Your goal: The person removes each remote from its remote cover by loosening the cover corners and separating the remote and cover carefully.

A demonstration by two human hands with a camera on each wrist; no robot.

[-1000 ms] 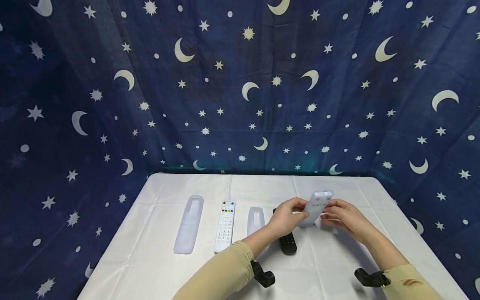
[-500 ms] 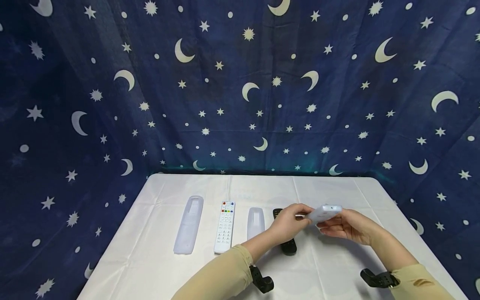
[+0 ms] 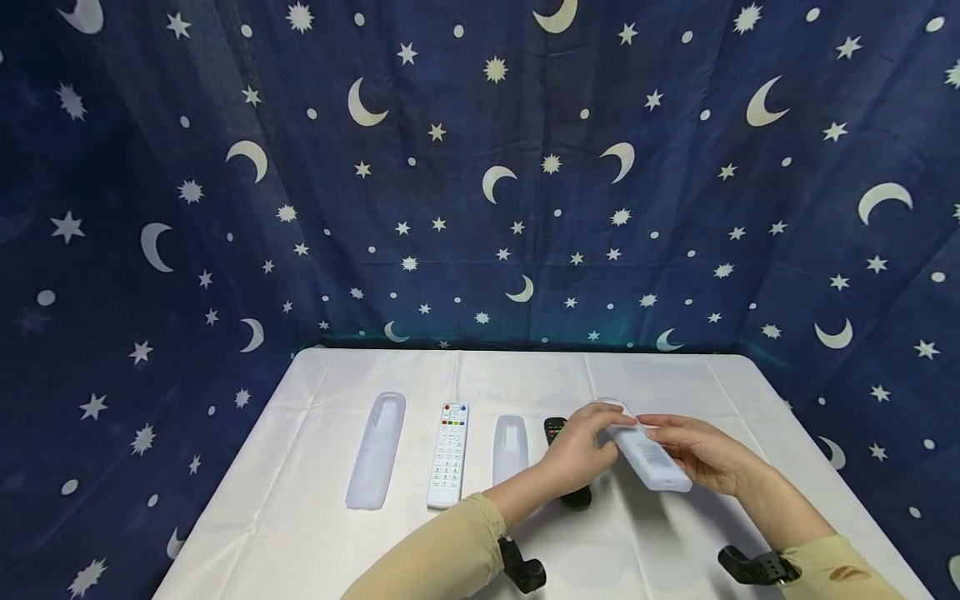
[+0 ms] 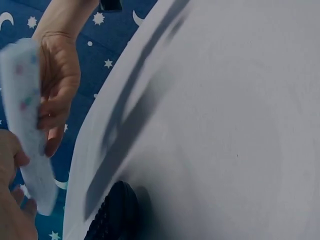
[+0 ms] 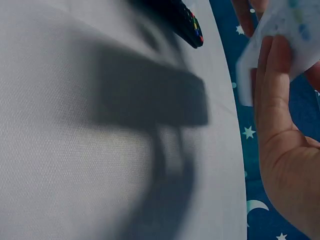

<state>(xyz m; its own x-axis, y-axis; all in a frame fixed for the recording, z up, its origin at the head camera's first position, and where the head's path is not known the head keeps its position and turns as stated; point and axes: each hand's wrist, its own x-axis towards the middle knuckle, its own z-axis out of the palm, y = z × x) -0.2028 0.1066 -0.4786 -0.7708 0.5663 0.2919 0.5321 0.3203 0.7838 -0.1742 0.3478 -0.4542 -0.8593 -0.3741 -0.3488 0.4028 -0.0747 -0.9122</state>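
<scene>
Both hands hold a white remote control [image 3: 651, 457] in a translucent sleeve above the right part of the table. Its back faces up in the head view; coloured buttons show blurred through the sleeve in the left wrist view [image 4: 24, 95]. My left hand [image 3: 581, 446] grips the far left end between thumb and fingers. Along the other long side, my right hand [image 3: 708, 450] holds the edge with its fingers; its thumb is hard to make out. Beneath the left hand lies a black remote [image 3: 577, 496], partly covered by it.
To the left on the white table [image 3: 300, 467] lie a long translucent sleeve [image 3: 377, 450], a white remote with coloured keys [image 3: 448, 454] and a shorter sleeve [image 3: 511, 448], its near end behind the left forearm. A dark blue star-patterned cloth [image 3: 450, 192] hangs behind.
The sleeved remote has turned from tilted upright to nearly flat, its near end swinging down toward the lower right. The right hand has shifted its hold along the edge. Objects on the table stay put.
</scene>
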